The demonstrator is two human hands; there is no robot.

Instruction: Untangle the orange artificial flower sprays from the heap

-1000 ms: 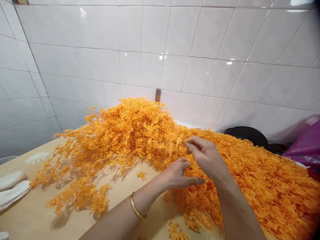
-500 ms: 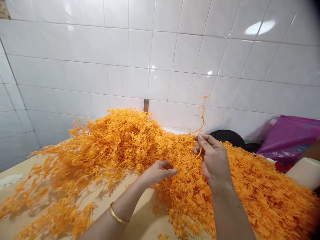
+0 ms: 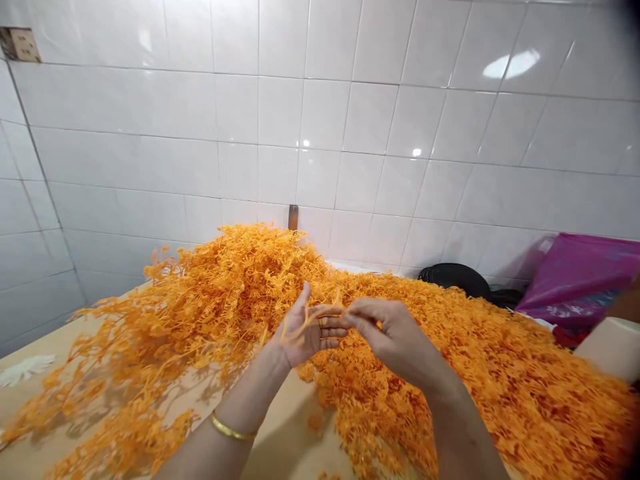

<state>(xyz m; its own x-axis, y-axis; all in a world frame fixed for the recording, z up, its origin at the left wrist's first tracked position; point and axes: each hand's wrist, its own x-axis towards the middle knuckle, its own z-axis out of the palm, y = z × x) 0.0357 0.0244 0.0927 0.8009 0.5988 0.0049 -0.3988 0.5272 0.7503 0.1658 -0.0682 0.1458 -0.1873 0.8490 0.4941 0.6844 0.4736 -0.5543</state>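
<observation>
My right hand (image 3: 387, 333) pinches one end of a thin orange plastic stem (image 3: 305, 325) with short side branches. The stem stretches leftward over the palm of my left hand (image 3: 307, 330), blurred by motion. That left hand is turned palm up, its thumb raised and fingers extended, with a gold bangle (image 3: 230, 428) on the wrist. Behind and left of it rises a tall heap of branched orange sprigs (image 3: 250, 280). Beneath and right of my right hand spreads a wide pile of small orange pieces (image 3: 510, 380).
The pile lies on a tan tabletop (image 3: 285, 427) against a white tiled wall (image 3: 320, 113). At the back right are round black items (image 3: 455, 277), a purple plastic bag (image 3: 585, 280) and a cream-coloured object (image 3: 610, 350). A white leafy piece (image 3: 27, 369) rests far left.
My right hand has come left and down, bringing the orange stem from upright to across my left palm. My left hand has turned palm up and spread its fingers.
</observation>
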